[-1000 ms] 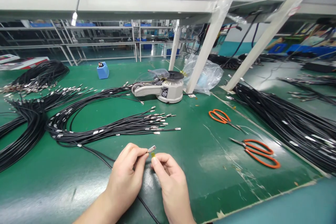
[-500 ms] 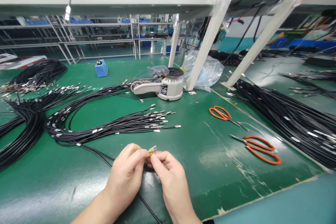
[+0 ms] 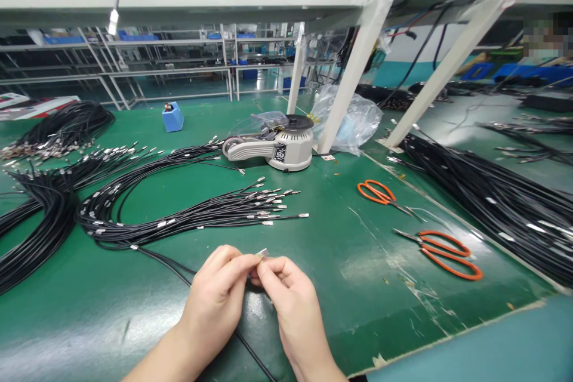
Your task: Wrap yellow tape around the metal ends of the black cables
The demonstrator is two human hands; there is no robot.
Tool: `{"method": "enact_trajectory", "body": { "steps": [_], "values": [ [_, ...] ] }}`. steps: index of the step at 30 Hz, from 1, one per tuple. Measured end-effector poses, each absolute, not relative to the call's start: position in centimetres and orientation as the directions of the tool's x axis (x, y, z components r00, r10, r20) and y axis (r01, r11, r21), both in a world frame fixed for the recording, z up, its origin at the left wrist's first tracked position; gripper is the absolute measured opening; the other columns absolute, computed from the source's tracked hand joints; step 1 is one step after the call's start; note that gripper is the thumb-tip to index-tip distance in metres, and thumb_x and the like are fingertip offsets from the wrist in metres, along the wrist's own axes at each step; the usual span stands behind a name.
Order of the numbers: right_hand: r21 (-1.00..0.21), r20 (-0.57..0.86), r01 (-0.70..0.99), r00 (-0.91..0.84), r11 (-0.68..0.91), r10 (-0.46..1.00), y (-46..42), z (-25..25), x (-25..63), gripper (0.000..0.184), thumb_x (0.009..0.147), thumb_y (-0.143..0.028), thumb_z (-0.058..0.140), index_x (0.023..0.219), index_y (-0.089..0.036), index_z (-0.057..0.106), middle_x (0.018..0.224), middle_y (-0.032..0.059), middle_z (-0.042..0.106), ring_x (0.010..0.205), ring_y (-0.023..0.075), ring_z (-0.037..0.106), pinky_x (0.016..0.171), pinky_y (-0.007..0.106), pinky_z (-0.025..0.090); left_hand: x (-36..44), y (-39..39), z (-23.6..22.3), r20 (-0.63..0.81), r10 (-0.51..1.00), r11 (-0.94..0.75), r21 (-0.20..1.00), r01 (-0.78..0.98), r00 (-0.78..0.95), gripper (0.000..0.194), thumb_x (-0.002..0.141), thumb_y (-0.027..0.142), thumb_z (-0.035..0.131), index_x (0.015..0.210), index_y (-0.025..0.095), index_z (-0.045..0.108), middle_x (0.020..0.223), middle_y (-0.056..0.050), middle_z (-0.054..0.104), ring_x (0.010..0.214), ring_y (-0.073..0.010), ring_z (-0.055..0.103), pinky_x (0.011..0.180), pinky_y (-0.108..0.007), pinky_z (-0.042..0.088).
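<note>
Both hands meet in front of me over the green bench, fingertips pinched together. My left hand is closed on a small silvery cable connector, with thumb and forefinger pressed at its base. From the other side my right hand pinches the same spot. Only the connector's tip shows above the fingers, with a trace of yellow tape at its base; the rest is hidden. A black cable runs beneath the hands toward the front edge. Just beyond lies a curved bundle of black cables with metal ends.
Two orange-handled scissors lie at right. A round grey tape dispenser stands behind the cables, near a blue block-shaped holder. Slanted white posts rise by a clear plastic bag. More cables cover the right side.
My left fingertips have pressed in over the connector's base, so the yellow tape visible before is now mostly covered. The hands otherwise stay in place.
</note>
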State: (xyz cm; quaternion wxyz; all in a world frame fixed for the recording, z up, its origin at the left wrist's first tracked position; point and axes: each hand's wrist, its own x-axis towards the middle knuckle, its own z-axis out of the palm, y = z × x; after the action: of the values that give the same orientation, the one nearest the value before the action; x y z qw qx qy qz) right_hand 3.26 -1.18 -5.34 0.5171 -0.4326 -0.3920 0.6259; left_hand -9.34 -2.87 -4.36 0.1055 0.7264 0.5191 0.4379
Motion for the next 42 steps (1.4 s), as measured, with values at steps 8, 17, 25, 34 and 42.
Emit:
{"method": "enact_trajectory", "body": {
  "steps": [8,17,25,34,42],
  "values": [
    [-0.926,-0.149,-0.333,-0.102,-0.175,0.984,-1.1,-5.5,3.1,0.020,0.072,-0.035,0.072,0.071,-0.015,0.068,0.069,0.0036,0.069,0.068,0.0173,0.063,0.069,0.030,0.051,-9.2,-2.7,-4.7,0.525,0.848,-0.422,0.584,0.693,0.074,0.027,0.090,0.012,0.043,0.111,0.021,0.058,0.086,-0.004,0.061,0.081,-0.0151,0.059,0.071,-0.027,0.049],
    [-0.887,-0.202,-0.401,-0.110,-0.229,0.973,-1.6,-5.9,3.3,0.034,0.073,-0.043,0.071,0.093,-0.016,0.070,0.086,0.0068,0.072,0.076,0.0190,0.066,0.071,0.030,0.053,-9.1,-2.6,-4.1,0.464,0.886,-0.316,0.611,0.726,-0.004,0.016,0.091,0.016,0.043,0.090,0.022,0.058,0.079,-0.002,0.061,0.075,-0.0153,0.058,0.068,-0.027,0.048],
    [-0.922,-0.164,-0.341,-0.078,-0.180,0.983,-1.8,-5.2,2.9,0.035,0.069,-0.048,0.072,0.083,-0.017,0.063,0.066,0.0003,0.064,0.063,0.0152,0.060,0.064,0.027,0.050,-9.1,-2.6,-4.2,0.504,0.864,-0.332,0.583,0.742,-0.010,0.014,0.091,0.015,0.044,0.090,0.020,0.056,0.078,-0.002,0.060,0.073,-0.0156,0.057,0.067,-0.028,0.046],
    [-0.970,-0.093,-0.216,-0.075,-0.107,0.993,-2.0,-4.9,2.7,0.023,0.077,-0.040,0.064,0.075,-0.018,0.060,0.065,-0.0009,0.060,0.063,0.0144,0.056,0.062,0.025,0.047,-9.2,-2.9,-3.8,0.440,0.898,-0.304,0.648,0.699,-0.017,0.016,0.092,0.016,0.041,0.086,0.020,0.055,0.079,-0.002,0.056,0.074,-0.0142,0.054,0.068,-0.026,0.043],
    [-0.991,0.015,-0.131,-0.066,0.006,0.998,-2.0,-5.1,2.5,0.017,0.082,-0.035,0.059,0.075,-0.019,0.059,0.071,-0.0005,0.060,0.067,0.0138,0.056,0.063,0.023,0.046,-9.1,-3.0,-3.1,0.207,0.971,-0.096,0.798,0.595,-0.121,0.023,0.091,0.028,0.041,0.074,0.020,0.054,0.073,0.001,0.054,0.069,-0.0139,0.051,0.066,-0.026,0.039]
  ]
}}
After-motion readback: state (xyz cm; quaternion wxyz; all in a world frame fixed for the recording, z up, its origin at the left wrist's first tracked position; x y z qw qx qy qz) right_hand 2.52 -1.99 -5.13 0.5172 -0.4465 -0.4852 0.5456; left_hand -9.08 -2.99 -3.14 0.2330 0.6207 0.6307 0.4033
